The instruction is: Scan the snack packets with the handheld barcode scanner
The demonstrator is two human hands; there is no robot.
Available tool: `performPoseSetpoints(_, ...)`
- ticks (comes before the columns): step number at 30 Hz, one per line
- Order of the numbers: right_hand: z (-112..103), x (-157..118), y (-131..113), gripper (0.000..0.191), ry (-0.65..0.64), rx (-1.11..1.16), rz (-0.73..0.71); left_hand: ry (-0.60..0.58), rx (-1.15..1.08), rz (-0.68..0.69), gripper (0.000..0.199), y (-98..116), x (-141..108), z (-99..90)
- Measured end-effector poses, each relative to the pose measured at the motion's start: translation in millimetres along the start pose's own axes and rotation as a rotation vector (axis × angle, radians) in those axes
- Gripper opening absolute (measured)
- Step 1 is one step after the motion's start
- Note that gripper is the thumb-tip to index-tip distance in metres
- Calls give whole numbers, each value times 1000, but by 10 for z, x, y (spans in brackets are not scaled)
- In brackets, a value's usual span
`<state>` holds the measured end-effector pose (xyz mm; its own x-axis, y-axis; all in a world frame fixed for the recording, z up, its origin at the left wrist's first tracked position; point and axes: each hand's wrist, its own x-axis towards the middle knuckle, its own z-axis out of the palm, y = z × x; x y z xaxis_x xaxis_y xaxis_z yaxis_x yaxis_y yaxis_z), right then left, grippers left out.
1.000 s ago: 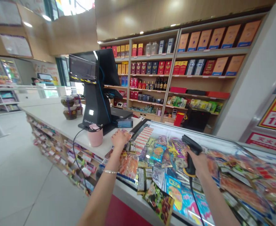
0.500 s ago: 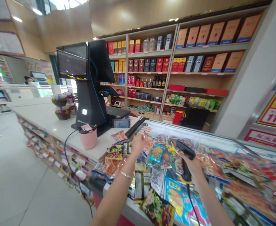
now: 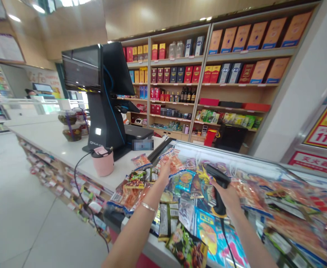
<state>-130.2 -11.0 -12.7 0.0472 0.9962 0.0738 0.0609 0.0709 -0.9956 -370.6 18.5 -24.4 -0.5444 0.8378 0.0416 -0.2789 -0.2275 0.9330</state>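
Observation:
My left hand [image 3: 165,168] pinches the near left edge of an orange-and-clear snack packet [image 3: 175,160] over the pile. A black barcode scanner [image 3: 218,178] is gripped in my right hand [image 3: 230,195], its head pointing left and its cable running down toward me. Beneath both hands lie many snack packets. Among them are a small blue packet [image 3: 186,180], a larger blue packet [image 3: 208,232] and a dark green packet [image 3: 186,245] near the front edge. Another small orange packet [image 3: 141,160] lies to the left of my left hand.
A black point-of-sale terminal [image 3: 107,123] and a pink cup [image 3: 102,163] stand on the white counter [image 3: 54,149] at left. Stacked jars [image 3: 71,130] are behind them. The glass-topped case [image 3: 244,163] extends right under more packets. Shelves of boxed goods [image 3: 177,76] line the back.
My left hand has moved slightly up and right, and its packet has turned from steeply tilted to a flatter pose. The scanner in my right hand has barely shifted.

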Motion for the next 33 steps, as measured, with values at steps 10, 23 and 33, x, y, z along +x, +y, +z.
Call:
performPoseSetpoints(10,5,-140,-149,34,135,-608,-296,-11,-49,87,43,-102,100,-11)
performPoseSetpoints(23,85,-200,-164,39,135,-866,-350,-40,-166,60,45,-100,116,-19)
performPoseSetpoints(33,113,-187,-133,35,104,-953,-326,-39,-151,96,41,-53,86,-22)
